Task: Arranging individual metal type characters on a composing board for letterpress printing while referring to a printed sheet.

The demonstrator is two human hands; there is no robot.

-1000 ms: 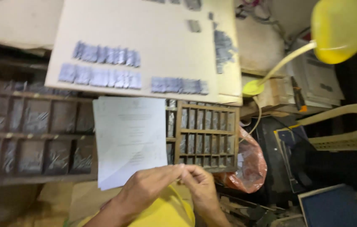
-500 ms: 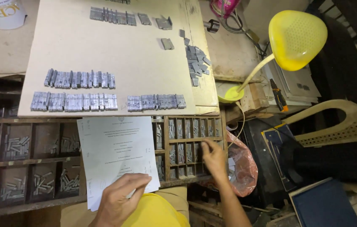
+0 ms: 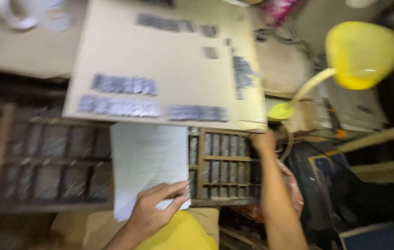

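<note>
My left hand (image 3: 153,210) holds the lower edge of a white printed sheet of paper (image 3: 146,159) that lies over a wooden compartment tray (image 3: 225,164) filled with small metal type pieces. My right hand (image 3: 263,141) reaches out to the far right corner of that tray, just under the edge of a tan cardboard sheet (image 3: 169,51); whether its fingers hold anything is hidden by blur. Rows of grey metal type pieces (image 3: 123,95) lie lined up on the cardboard. The whole view is motion-blurred.
A yellow desk lamp (image 3: 361,53) on a bent neck stands at the right. A larger wooden compartment tray (image 3: 44,162) sits at the left. A red-patterned bag (image 3: 294,192), a tan chair arm (image 3: 382,139) and something yellow (image 3: 183,234) on my lap are near.
My right hand has left the paper and moved up and right to the tray's far corner. My left hand keeps the sheet. The camera has swung, blurring the view.
</note>
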